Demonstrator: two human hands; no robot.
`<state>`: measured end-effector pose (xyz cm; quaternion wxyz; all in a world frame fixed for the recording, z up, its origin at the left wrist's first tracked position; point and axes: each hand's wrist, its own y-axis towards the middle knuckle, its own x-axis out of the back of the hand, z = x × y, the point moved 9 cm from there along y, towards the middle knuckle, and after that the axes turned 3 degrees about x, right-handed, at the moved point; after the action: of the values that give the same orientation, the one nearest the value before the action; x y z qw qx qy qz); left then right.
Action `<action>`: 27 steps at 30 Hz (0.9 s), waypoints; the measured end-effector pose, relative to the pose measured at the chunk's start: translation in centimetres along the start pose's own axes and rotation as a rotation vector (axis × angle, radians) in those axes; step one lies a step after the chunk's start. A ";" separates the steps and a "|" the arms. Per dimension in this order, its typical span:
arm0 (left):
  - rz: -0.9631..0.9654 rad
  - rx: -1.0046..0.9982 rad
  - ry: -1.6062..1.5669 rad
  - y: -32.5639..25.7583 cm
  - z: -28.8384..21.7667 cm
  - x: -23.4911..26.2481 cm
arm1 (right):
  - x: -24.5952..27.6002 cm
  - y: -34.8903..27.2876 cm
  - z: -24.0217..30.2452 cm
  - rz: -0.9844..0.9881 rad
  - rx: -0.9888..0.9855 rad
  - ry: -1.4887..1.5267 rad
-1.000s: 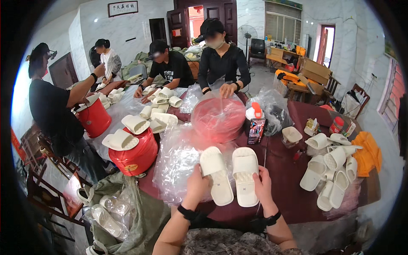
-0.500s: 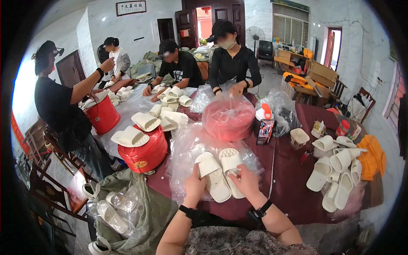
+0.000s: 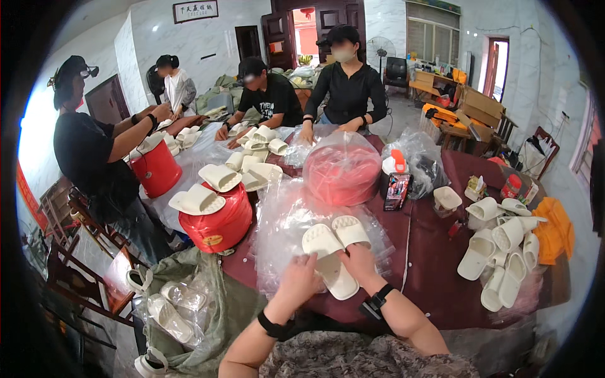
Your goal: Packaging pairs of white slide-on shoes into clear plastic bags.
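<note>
A pair of cream slide slippers is in my hands above a stack of clear plastic bags (image 3: 277, 233). My left hand (image 3: 299, 278) grips the edge of the left slipper (image 3: 339, 277) just below its quilted strap, with the toe end toward me partly uncovered. My right hand (image 3: 360, 263) is closed around the right slipper (image 3: 351, 230); the hand hides most of its sole, and its strap shows beyond the fingers. The two slippers lie tilted side by side, touching near the straps.
A plastic-covered red bundle (image 3: 343, 170) and a phone (image 3: 396, 191) stand beyond. Red stools (image 3: 217, 220) carry slippers at left; loose slippers (image 3: 504, 242) pile at right. A green sack (image 3: 227, 315) holds bagged slippers. Several co-workers stand around the table (image 3: 435, 264).
The slippers have shifted and turned in my hands, and my left fingers have moved below the strap. Across the table, a person's hands have come off the red bundle; the person at left has lowered an arm.
</note>
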<state>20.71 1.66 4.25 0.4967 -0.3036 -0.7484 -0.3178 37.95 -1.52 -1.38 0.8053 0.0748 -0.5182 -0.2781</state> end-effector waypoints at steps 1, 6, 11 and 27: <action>0.001 0.009 -0.001 0.1 1.0 0.5 | 0.3 0.0 -0.5 -0.011 -0.032 0.073; 0.079 -0.011 0.148 -0.2 7.6 -0.6 | 4.2 -1.2 -3.4 -0.164 -0.259 0.340; -0.057 -0.061 -0.031 -0.3 9.5 -0.8 | 7.4 -4.2 -7.2 -0.266 -0.405 0.767; -0.274 0.048 -0.526 2.1 5.9 5.7 | 8.3 -6.5 7.4 0.233 0.136 0.484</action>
<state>17.22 8.31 8.15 0.2452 -0.2599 -0.8928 -0.2744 31.63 -10.05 5.94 0.9253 0.1328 -0.3335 -0.1222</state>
